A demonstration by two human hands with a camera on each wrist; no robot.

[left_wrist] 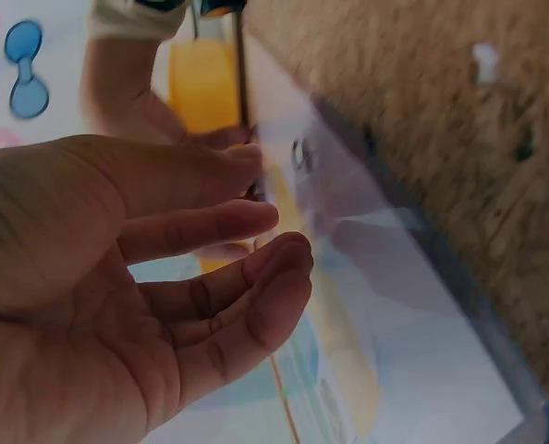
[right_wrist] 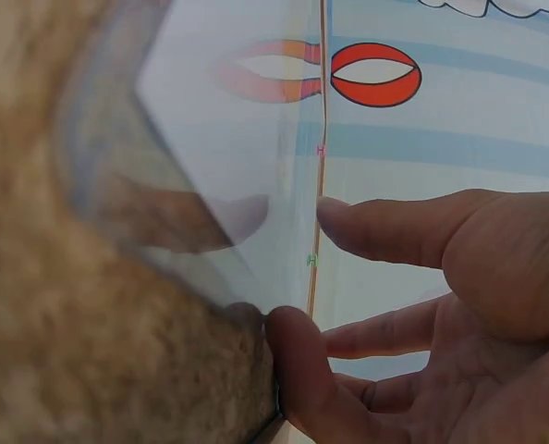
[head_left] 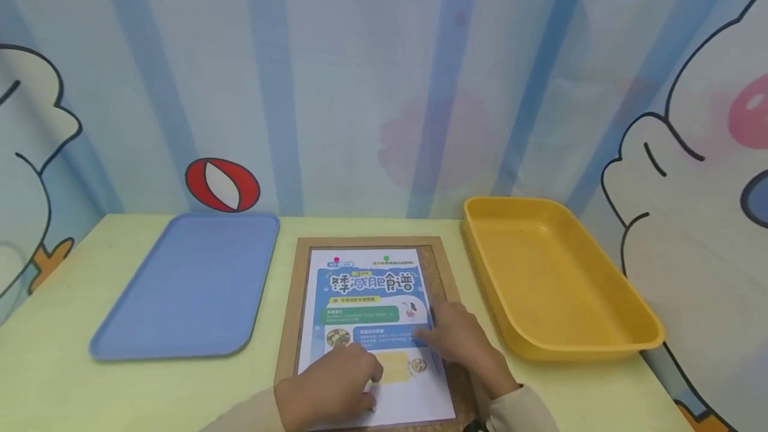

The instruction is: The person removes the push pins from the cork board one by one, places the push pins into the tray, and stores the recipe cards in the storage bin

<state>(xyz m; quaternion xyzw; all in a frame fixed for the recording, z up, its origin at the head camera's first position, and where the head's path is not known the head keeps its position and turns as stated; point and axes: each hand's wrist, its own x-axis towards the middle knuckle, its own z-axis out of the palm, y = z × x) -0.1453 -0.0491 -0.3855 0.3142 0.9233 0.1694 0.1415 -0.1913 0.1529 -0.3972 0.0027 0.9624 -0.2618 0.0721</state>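
A glossy printed sheet [head_left: 360,292] with a clear border lies on a wood-framed cork board [head_left: 289,325]. Near its top edge sit a pink pushpin [head_left: 337,259] and a green pushpin [head_left: 387,259]. My left hand [head_left: 336,379] is over the lower left of the sheet. In the left wrist view its fingers are loosely bent, with fingertips close to the glossy surface and a gap below the thumb. At the sheet's right edge, my right hand [head_left: 459,335] has its thumb spread inward over the print. The right wrist view shows a fingertip [right_wrist: 291,347] right at the sheet's border.
A flat blue tray [head_left: 192,285] lies left of the board on the pale yellow table [head_left: 150,392]. To the right stands a deeper yellow tray [head_left: 552,285]. Behind the table hangs a striped cartoon backdrop [head_left: 360,85].
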